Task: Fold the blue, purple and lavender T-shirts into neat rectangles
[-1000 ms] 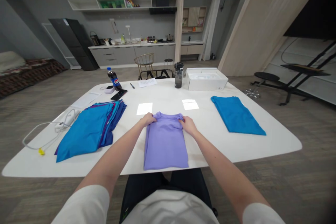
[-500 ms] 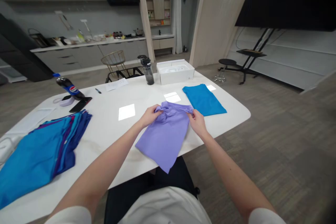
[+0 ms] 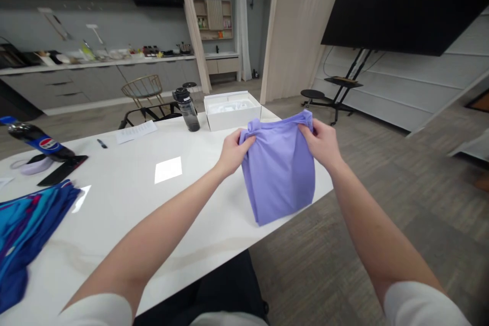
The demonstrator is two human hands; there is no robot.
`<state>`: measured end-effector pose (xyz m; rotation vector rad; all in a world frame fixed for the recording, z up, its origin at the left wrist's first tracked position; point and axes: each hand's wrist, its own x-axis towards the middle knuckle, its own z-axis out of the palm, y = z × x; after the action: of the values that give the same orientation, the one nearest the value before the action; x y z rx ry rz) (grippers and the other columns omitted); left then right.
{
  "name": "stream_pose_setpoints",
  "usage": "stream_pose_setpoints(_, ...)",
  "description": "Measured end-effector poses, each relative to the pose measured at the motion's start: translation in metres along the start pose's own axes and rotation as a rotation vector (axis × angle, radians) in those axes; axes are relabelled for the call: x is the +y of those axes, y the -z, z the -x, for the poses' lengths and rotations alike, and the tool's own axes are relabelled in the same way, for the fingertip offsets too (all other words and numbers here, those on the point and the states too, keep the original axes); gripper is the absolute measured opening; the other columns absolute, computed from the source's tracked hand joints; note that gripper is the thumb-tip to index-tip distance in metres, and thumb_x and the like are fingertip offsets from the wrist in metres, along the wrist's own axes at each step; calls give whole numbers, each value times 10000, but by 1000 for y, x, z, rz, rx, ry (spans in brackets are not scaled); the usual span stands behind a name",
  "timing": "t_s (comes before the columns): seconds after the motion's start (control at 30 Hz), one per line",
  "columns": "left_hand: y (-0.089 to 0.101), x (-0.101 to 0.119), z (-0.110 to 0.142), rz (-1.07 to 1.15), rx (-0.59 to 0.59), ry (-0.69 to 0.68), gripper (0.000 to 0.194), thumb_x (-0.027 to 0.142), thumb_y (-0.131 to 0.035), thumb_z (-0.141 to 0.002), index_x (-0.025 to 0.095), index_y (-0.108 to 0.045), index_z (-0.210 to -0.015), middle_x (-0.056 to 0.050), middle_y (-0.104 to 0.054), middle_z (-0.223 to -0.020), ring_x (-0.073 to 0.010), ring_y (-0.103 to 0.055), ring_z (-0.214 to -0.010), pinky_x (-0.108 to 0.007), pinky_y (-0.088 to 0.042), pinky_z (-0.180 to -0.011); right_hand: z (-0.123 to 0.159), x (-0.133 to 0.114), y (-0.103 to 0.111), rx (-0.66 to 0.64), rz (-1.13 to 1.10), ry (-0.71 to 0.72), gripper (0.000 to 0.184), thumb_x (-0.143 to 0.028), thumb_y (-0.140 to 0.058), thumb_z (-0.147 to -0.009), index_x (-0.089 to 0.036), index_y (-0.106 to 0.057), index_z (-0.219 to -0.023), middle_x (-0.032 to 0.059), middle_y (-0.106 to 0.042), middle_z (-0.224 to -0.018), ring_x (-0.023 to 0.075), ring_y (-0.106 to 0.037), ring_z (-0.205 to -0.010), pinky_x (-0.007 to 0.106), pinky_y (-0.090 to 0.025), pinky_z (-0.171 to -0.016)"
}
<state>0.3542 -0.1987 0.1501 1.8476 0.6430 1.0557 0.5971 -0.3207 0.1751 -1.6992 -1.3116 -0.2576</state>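
Observation:
A folded purple shirt (image 3: 282, 173) hangs between my hands over the right end of the table, its lower edge near the tabletop. My left hand (image 3: 233, 153) pinches its upper left corner, thumb on the near side. At the upper right corner my right hand (image 3: 324, 143) grips the bunched fabric the same way. The blue folded garment seen earlier on this side is hidden behind the shirt.
The white table (image 3: 126, 229) bears a pile of blue garments (image 3: 26, 234), a cola bottle (image 3: 38, 140), a black phone (image 3: 63, 170), a pen (image 3: 101, 143) and a paper sheet (image 3: 136, 132). A dark water bottle (image 3: 187, 111) stands beside a white box (image 3: 233, 118).
Both hands have lifted the purple shirt and carried it right, over where the blue folded garment lay. The camera view has turned to the right.

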Motion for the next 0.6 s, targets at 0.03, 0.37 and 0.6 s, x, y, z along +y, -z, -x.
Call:
stream_pose_setpoints(0.03,-7,-11,-21,-36,20,32,249,426,-606,-926,180,-644,-936,6,-644,-872,-173,-595,-869,-280,-485,-813,-22,9,-11,-8,45,10,320,-445,-570,-961,-172,-655,-818,-15,-517,-669,150,-468,-660,281,-382,-662)
stream_pose_setpoints(0.37,-39,-127,-50,-595,-14,409,707,334,-635,-892,192,-375,-1535,-243,-459,-1513,-423,-447,-1389,-561,-386,-1074,-8,78,-153,-328,438,-311,567,-367,-610,-931,-195,-466,-1451,233,-493,-1407,392,-486,-1254,597,-409,-989)
stream_pose_setpoints(0.6,4,-149,34,-563,-123,237,417,202,-562,-900,209,-601,-1315,-112,-620,-1342,-252,-617,-1194,-417,-446,-1061,75,32,-179,-443,234,-17,322,-281,-536,-965,-202,-621,-1265,150,-618,-1275,317,-549,-1187,446,-417,-999)
